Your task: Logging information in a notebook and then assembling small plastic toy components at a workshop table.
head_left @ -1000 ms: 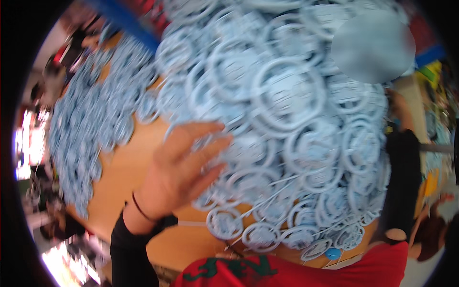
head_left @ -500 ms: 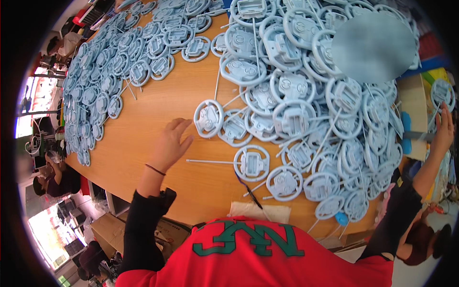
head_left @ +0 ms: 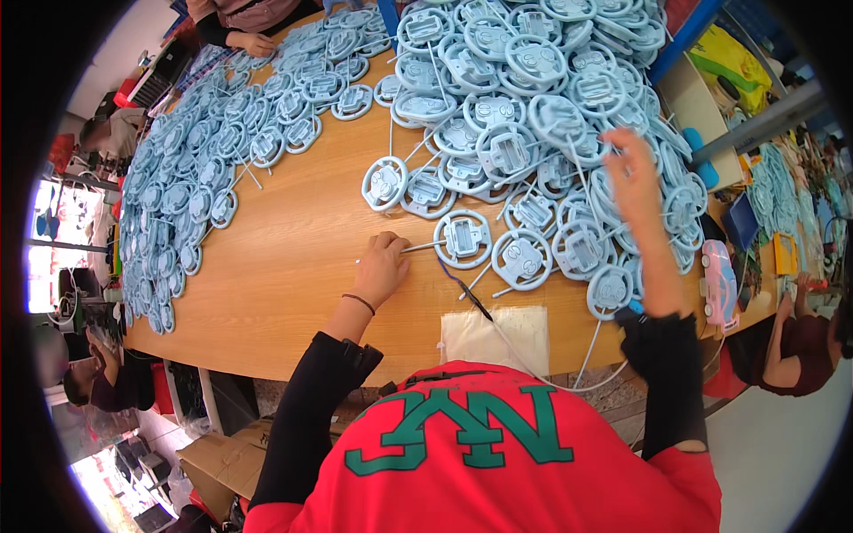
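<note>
My left hand [head_left: 385, 266] is closed around the thin stem of a light blue plastic steering-wheel-shaped piece [head_left: 463, 238], which lies on the wooden table with its rectangular recess facing up. The stem's tip shows just past the hand. Over the right-hand pile of similar light blue wheel pieces [head_left: 506, 153], my right hand [head_left: 633, 182] is raised with its fingers apart, slightly blurred, and nothing shows in it. Close to the left hand, another wheel piece [head_left: 523, 259] lies face up. A dark slim pen-like tool [head_left: 475, 302] on a pale cable lies between the hands.
A cream sheet [head_left: 511, 333] lies at the table's front edge. More wheel pieces [head_left: 191, 178] spread along the table's left side. A pink toy car [head_left: 718, 282] and a grey metal bar [head_left: 764, 120] are at the right. Across the table is a co-worker's hand [head_left: 253, 42].
My left hand has come down onto the stem of the wheel piece. My right hand has swung back from the far right to the pile, away from a wheel piece. The view has shifted.
</note>
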Available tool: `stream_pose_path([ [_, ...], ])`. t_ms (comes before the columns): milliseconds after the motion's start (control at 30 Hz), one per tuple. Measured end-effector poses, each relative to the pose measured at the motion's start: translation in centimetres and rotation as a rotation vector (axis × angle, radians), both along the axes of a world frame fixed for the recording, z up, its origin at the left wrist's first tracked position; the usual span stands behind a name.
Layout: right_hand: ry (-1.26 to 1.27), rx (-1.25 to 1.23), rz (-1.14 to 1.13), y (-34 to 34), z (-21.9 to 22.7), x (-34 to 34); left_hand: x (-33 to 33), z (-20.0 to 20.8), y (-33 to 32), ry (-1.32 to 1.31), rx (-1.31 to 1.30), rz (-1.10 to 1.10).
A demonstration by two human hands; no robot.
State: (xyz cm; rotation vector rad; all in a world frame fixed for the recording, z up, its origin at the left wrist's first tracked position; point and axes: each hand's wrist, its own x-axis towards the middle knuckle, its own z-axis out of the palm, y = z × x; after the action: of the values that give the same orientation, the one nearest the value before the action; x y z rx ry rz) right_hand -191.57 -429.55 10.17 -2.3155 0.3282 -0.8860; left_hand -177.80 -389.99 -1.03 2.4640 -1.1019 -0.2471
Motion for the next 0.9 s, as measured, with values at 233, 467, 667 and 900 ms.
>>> stream_pose_path([
  [233, 0.643, 0.086, 0.412, 20.3, -8.6, -6.2, 0.0, -0.1, -0.2, -0.052, -0.046, 0.041],
  [467, 0.741, 0.167, 0.442, 20.9, -9.3, -7.0, 6.2, 0.7, -4.3, -0.314, -0.078, 0.162],
  [667, 0.626, 0.343, 0.429, 18.4, -3.4, -8.1, 9.6, -1.4, -3.5, -0.191, -0.016, 0.202],
  [900, 0.408, 0.240, 0.173, 17.4, -1.8, -9.5, 10.4, 2.0, 4.5, 0.371, -0.530, 0.459],
])
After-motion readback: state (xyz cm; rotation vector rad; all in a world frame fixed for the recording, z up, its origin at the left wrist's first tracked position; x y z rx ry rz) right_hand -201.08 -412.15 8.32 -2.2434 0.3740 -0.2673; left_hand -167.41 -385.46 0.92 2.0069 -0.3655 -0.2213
